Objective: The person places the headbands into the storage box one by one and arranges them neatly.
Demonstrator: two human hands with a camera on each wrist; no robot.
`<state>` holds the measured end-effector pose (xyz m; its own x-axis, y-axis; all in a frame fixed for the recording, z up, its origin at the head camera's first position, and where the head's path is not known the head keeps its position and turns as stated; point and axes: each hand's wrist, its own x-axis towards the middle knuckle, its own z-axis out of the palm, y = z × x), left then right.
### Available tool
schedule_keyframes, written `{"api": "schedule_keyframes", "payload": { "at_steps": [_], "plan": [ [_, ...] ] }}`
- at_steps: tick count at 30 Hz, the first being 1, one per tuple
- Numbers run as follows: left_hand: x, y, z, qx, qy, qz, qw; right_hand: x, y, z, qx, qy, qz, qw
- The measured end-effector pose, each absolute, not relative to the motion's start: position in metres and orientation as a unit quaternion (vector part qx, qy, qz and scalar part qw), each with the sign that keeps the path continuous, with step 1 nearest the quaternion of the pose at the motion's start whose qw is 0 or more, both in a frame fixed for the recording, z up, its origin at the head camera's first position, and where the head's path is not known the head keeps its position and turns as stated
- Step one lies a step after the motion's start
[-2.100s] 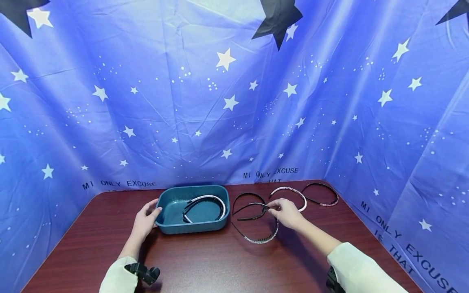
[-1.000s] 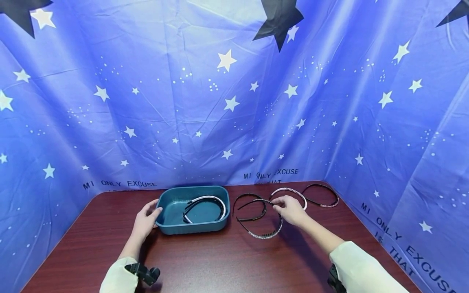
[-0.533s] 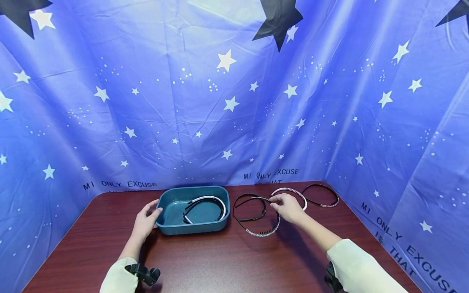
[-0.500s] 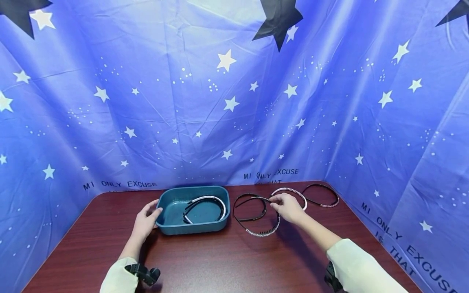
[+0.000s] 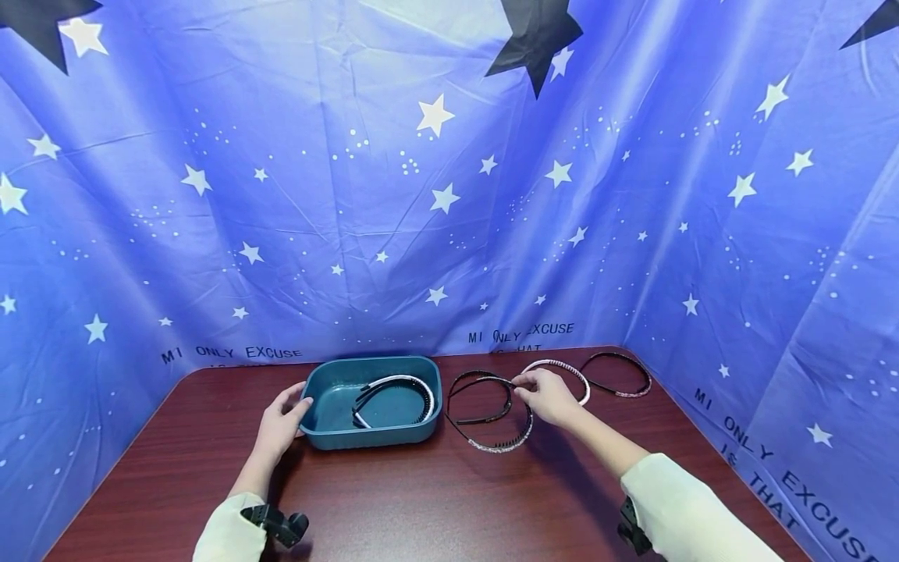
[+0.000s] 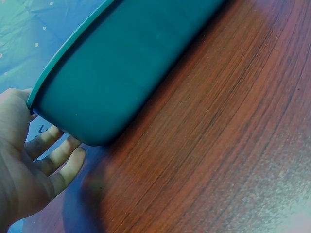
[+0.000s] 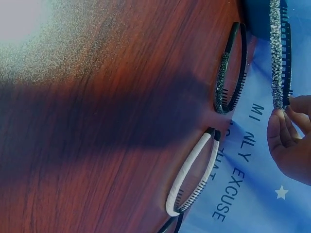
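Three headbands point(image 7: 188, 164) remain near the desk's far edge point(image 5: 453, 364); my right hand point(image 5: 549, 398) pinches another headband point(image 7: 276, 54), left hand point(image 5: 279, 425) the part-filled bin point(image 5: 372, 439).

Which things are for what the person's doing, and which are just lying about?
For the job:
glittery headband, in the right grip
teal bin, held by the left grip
boxed white headband
probably the loose white headband, black glittery headband and far-right dark headband

Just around:
starry curtain
wood-grain table
black wrist cameras
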<state>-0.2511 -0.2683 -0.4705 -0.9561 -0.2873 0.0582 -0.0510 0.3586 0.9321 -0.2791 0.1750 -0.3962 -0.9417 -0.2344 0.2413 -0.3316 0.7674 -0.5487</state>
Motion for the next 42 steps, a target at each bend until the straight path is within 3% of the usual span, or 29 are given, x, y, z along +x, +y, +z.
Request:
{"api": "schedule_keyframes", "payload": {
  "at_steps": [42],
  "plan": [
    [-0.254, -0.271, -0.474, 0.095, -0.815, -0.560, 0.111, -0.290, 0.135, -0.391, 0.180, -0.928, 0.314, 0.087]
  ]
}}
